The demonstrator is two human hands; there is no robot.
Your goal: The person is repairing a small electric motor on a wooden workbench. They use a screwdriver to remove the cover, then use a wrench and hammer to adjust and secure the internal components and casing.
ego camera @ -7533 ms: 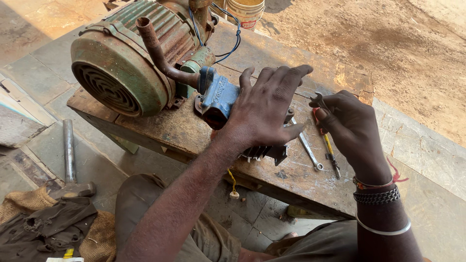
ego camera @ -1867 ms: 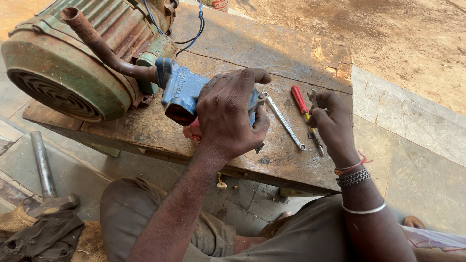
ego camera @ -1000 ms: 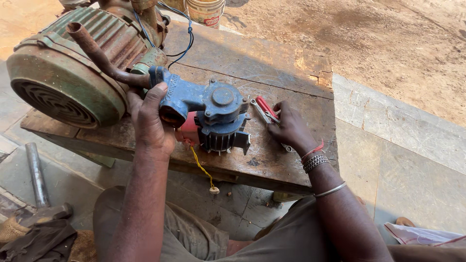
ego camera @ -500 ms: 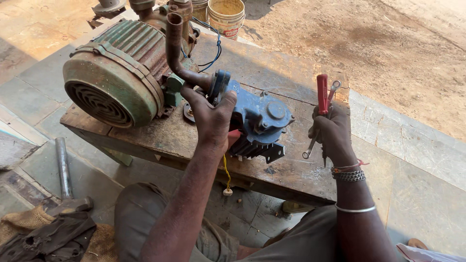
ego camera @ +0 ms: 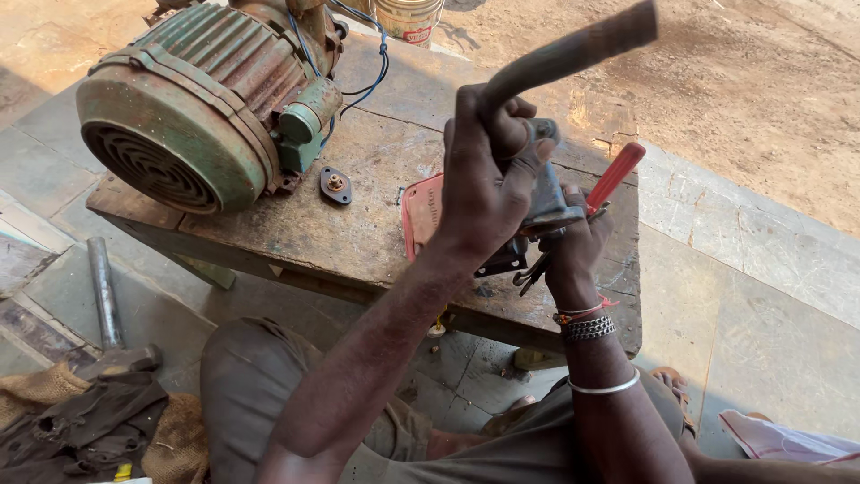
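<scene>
1. Two bare hands are raised over one worn wooden bench (ego camera: 358, 233).
2. The left hand (ego camera: 488, 175) is clenched around one blue-grey metal pump body (ego camera: 542, 202) and its rusty bent pipe (ego camera: 573, 54).
3. The right hand (ego camera: 573, 246) grips one red-handled screwdriver (ego camera: 616, 175) and a steel spanner (ego camera: 530, 273).
4. Beyond stand one green ribbed electric motor (ego camera: 193, 99) and one small oval black flange (ego camera: 336, 184).
5. Farthest, one pale plastic bucket (ego camera: 408, 18).
</scene>
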